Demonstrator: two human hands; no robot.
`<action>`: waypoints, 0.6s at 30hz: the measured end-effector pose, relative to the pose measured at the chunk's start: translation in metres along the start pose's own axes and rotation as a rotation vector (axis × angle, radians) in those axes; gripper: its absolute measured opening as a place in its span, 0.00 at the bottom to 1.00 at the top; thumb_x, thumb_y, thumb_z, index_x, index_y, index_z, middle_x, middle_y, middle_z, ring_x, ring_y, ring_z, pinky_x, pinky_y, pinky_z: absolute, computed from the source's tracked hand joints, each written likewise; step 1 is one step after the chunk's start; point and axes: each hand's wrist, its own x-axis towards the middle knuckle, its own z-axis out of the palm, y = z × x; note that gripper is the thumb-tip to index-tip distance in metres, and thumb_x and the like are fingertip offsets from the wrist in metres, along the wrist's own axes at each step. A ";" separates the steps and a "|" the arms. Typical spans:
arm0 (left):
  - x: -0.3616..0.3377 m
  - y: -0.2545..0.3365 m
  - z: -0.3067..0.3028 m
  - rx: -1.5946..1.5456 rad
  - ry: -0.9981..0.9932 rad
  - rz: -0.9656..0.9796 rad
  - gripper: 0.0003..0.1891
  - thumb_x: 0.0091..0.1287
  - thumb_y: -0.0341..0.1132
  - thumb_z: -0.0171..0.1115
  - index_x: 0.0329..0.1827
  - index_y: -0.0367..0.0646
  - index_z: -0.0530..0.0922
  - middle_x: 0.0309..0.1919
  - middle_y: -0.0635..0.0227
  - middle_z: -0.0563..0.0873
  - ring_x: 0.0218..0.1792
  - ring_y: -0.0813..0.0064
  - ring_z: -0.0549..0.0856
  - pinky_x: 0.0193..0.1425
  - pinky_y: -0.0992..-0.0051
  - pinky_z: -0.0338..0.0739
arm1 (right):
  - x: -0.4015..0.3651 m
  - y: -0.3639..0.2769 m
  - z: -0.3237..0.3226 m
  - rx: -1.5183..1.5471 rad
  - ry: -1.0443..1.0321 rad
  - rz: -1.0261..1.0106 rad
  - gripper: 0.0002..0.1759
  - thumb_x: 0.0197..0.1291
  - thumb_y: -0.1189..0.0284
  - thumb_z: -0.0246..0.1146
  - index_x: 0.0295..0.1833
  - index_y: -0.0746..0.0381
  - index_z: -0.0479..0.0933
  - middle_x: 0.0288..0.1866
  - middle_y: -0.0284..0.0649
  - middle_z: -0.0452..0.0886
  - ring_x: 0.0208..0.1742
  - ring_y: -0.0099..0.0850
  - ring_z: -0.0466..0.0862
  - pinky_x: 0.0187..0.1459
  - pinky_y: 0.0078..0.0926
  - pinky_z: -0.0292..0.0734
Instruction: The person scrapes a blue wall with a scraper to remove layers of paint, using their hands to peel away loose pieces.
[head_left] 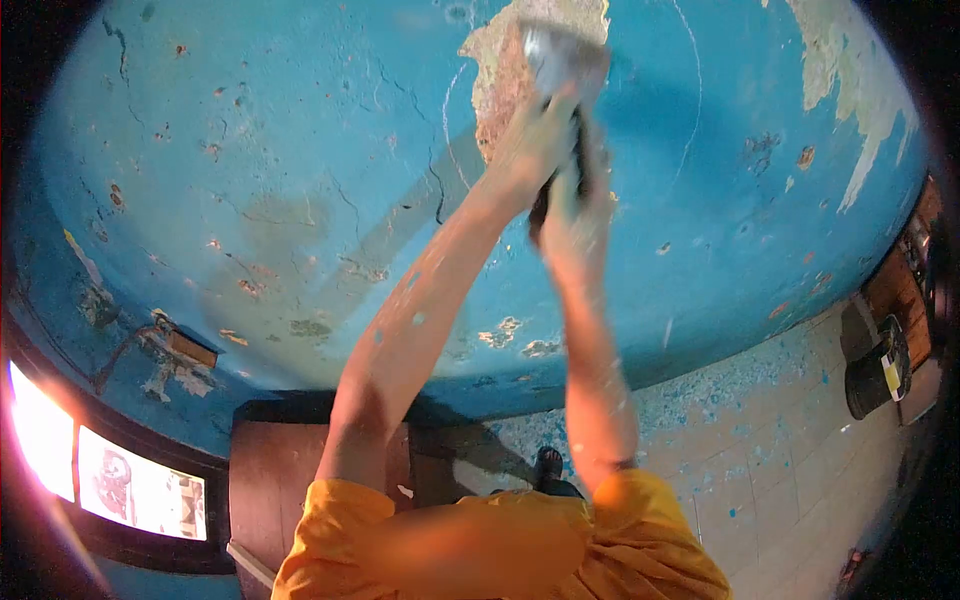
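Note:
A broad metal scraper (562, 62) with a dark handle is raised against the blue painted wall (330, 130). My left hand (538, 138) is closed round the upper part of the handle, close to the blade. Lower on the same handle my right hand (578, 215) is closed too. Motion blurs both hands and the blade. The blade lies over a bare patch (492, 85) where the paint is gone and rough plaster shows; part of that patch is hidden behind the blade and my left hand. Paint flecks stick to my forearms.
Another peeled area (850, 90) is at upper right. Blue paint chips lie on the tiled floor (770, 450). A brown wooden cabinet (275, 480) stands at lower left beside a bright window (140, 480). At right are a black bag-like object (868, 380) and wooden furniture (900, 290).

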 end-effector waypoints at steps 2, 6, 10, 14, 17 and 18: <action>-0.036 -0.044 -0.019 0.000 -0.061 0.043 0.23 0.70 0.46 0.48 0.54 0.31 0.72 0.36 0.51 0.80 0.37 0.68 0.77 0.46 0.65 0.72 | -0.051 0.014 0.021 0.211 -0.038 0.163 0.30 0.70 0.64 0.47 0.73 0.66 0.54 0.70 0.53 0.63 0.67 0.40 0.66 0.65 0.32 0.62; -0.074 -0.052 -0.068 0.473 0.024 -0.170 0.21 0.71 0.44 0.47 0.52 0.33 0.74 0.29 0.50 0.81 0.32 0.58 0.81 0.41 0.64 0.74 | -0.096 -0.009 0.069 0.505 -0.093 0.454 0.30 0.71 0.67 0.45 0.75 0.65 0.49 0.70 0.53 0.63 0.65 0.35 0.67 0.66 0.30 0.60; -0.066 -0.036 -0.071 0.592 -0.063 -0.168 0.22 0.71 0.46 0.47 0.51 0.32 0.74 0.31 0.43 0.82 0.34 0.45 0.82 0.39 0.59 0.74 | -0.105 -0.003 0.102 0.771 0.076 0.618 0.33 0.70 0.70 0.47 0.77 0.60 0.46 0.62 0.49 0.70 0.52 0.32 0.76 0.49 0.26 0.72; -0.028 -0.041 -0.013 0.712 -0.123 -0.114 0.27 0.70 0.50 0.46 0.46 0.27 0.74 0.36 0.36 0.80 0.40 0.40 0.82 0.39 0.53 0.73 | -0.075 0.015 0.061 1.000 0.224 0.622 0.33 0.71 0.69 0.48 0.78 0.56 0.44 0.42 0.36 0.76 0.28 0.19 0.75 0.22 0.17 0.68; -0.017 -0.035 -0.014 0.722 -0.219 -0.117 0.26 0.70 0.50 0.46 0.48 0.28 0.73 0.36 0.37 0.81 0.40 0.39 0.81 0.40 0.53 0.72 | -0.056 0.000 0.063 0.991 0.325 0.582 0.33 0.72 0.68 0.46 0.78 0.56 0.43 0.36 0.30 0.72 0.23 0.13 0.69 0.18 0.13 0.61; -0.021 -0.049 -0.027 0.803 -0.224 0.067 0.26 0.71 0.50 0.46 0.46 0.28 0.74 0.34 0.37 0.81 0.38 0.39 0.81 0.39 0.53 0.73 | -0.064 0.004 0.078 0.961 0.356 0.573 0.33 0.72 0.68 0.47 0.78 0.56 0.42 0.36 0.31 0.72 0.23 0.14 0.69 0.18 0.14 0.62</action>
